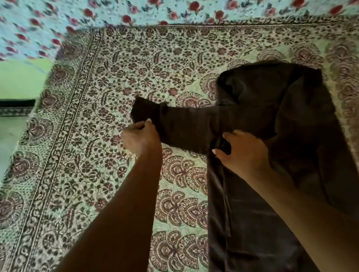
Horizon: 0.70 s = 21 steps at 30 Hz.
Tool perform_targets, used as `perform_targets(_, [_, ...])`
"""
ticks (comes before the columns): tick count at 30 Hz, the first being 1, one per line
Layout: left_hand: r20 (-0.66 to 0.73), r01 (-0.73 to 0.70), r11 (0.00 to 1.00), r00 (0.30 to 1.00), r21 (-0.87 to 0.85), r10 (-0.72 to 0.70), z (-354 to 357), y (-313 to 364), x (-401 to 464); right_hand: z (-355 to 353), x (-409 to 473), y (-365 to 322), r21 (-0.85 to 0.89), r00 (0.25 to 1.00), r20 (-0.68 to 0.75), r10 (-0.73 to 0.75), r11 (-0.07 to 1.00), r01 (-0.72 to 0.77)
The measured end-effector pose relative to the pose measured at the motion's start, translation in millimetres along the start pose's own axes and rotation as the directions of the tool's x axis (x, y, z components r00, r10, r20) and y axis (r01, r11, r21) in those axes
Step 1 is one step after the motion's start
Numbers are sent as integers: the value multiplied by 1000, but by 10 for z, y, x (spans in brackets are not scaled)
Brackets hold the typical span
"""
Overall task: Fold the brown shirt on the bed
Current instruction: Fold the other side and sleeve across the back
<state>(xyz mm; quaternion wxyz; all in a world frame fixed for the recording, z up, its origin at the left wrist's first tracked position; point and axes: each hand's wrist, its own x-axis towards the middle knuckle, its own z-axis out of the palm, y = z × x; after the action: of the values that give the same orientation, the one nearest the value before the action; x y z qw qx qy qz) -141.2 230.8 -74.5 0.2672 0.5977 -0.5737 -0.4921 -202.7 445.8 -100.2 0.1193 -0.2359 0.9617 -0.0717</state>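
Brown shirt [273, 149]: lies lengthwise on the patterned bed cover [77, 144], sleeve stretched left.
Left hand [140, 137]: fingers pinch the cuff.
Right hand [240, 150]: fingers grip the sleeve's base.
Writing: none readable.

brown shirt [259, 111] hem cropped below, floral sheet [162, 2] apparently blurred

The dark brown long-sleeved fabric shirt [269, 160] lies lengthwise on the bed's cover of block-printed cotton with maroon flowers and paisleys [71, 145], on its right part. The body of the shirt is already folded into a narrow long strip. One sleeve stretches out to the left, lifted a little above the cover, and its cuff end hangs free.
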Motion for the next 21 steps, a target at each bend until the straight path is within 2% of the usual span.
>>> perform_targets(3, [109, -60, 989, 991, -138, 75, -1, 128, -227, -28, -10, 56, -5, 999, 19, -50, 999, 50])
perform_targets(5, [219, -25, 969, 972, -246, 81, -34, 176, -491, -139, 18, 76, 17, 997, 37, -69, 998, 68])
perform_targets(7, [365, 88, 931, 930, -353, 51, -112, 232, -878, -261, 79, 150, 141, 995, 94, -18, 990, 4])
perform_targets(8, [435, 133, 913, 899, -386, 52, -161, 246, -1078, -344, 88, 209, 289, 987, 159, 17, 955, -63])
perform_targets(9, [500, 191, 888, 865, -418, 49, -211, 257, -1288, -427, 39, 297, 487, 967, 255, 6, 863, -133])
perform_targets(10, [555, 225, 877, 830, -424, 56, -252, 231, -1465, -490, -45, 366, 704, 950, 304, -69, 688, -176])
perform_targets(11, [609, 227, 875, 788, -427, 92, -284, 170, -1609, -563, -175, 407, 866, 937, 334, -101, 426, -263])
perform_targets(12, [660, 174, 894, 733, -413, 162, -322, 83, -1775, -658, -310, 469, 923, 905, 379, -195, 147, -355])
perform_targets(13, [708, 106, 909, 665, -403, 236, -374, 6, -1938, -747, -447, 545, 866, 860, 468, -201, -89, -492])
perform_targets(14, [744, 25, 923, 600, -384, 293, -411, -96, -2095, -844, -610, 592, 841, 854, 508, -107, -152, -519])
perform_targets(15, [774, -30, 927, 541, -374, 330, -453, -201, -2247, -910, -777, 613, 848, 851, 515, -100, -83, -523])
perform_targets(17, [809, -105, 929, 463, -356, 362, -541, -395, -2481, -990, -1071, 683, 820, 829, 541, -138, -133, -557])
perform_targets(18, [819, -128, 928, 438, -350, 370, -578, -483, -2582, -946, -1194, 815, 831, 844, 532, -66, -154, -535])
perform_targets(20, [849, -163, 933, 386, -321, 360, -687, -633, -2756, -914, -1474, 1032, 822, 825, 564, 31, -117, -557])
perform_targets(21, [869, -173, 942, 365, -289, 334, -752, -692, -2806, -924, -1621, 1121, 827, 829, 558, 26, -103, -553])
